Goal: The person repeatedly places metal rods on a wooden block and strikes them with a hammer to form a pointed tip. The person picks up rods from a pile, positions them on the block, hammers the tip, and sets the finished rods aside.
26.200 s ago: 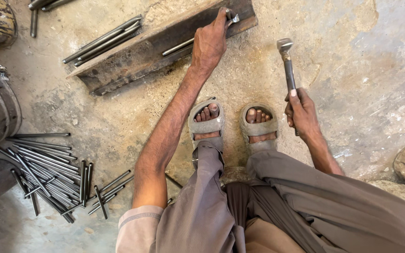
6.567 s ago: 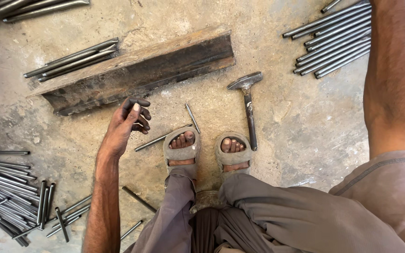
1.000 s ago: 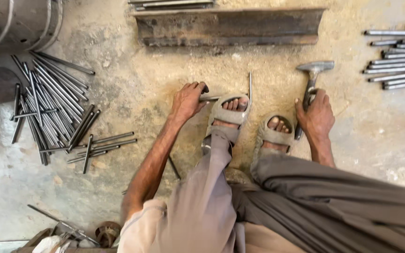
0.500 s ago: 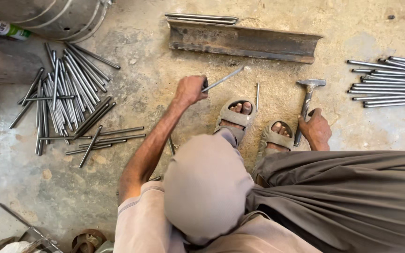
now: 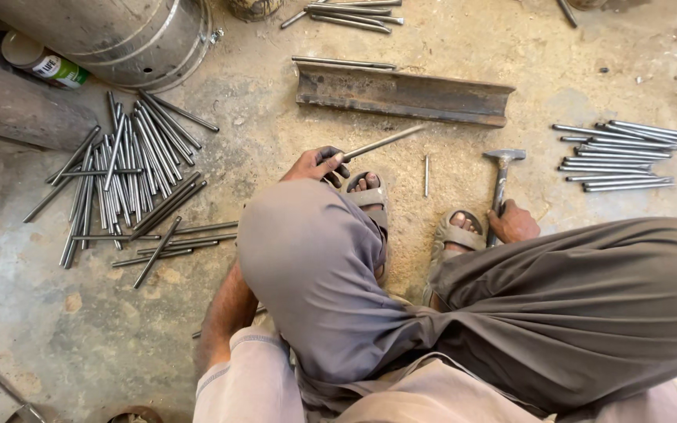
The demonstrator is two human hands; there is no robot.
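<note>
My left hand [image 5: 316,164] grips one end of a thin steel rod [image 5: 385,142] that slants up and right toward a rusty steel angle bar [image 5: 401,94] lying on the floor. My right hand [image 5: 513,223] is closed around the handle of a hammer [image 5: 501,174], whose head rests on the ground ahead of my right foot. I am squatting, with both sandalled feet between my hands. My grey-trousered knees hide my forearms. A short rod [image 5: 425,175] lies loose between my feet and the bar.
A big pile of steel rods [image 5: 123,168] lies at the left. A neater row of rods [image 5: 620,155] lies at the right. A metal drum [image 5: 131,35] and a can [image 5: 41,63] stand at the top left. More rods [image 5: 346,14] lie beyond the bar.
My view has shifted and my knee now covers my left arm. The rod in my left hand has swung closer to the angle bar. My right hand still holds the hammer.
</note>
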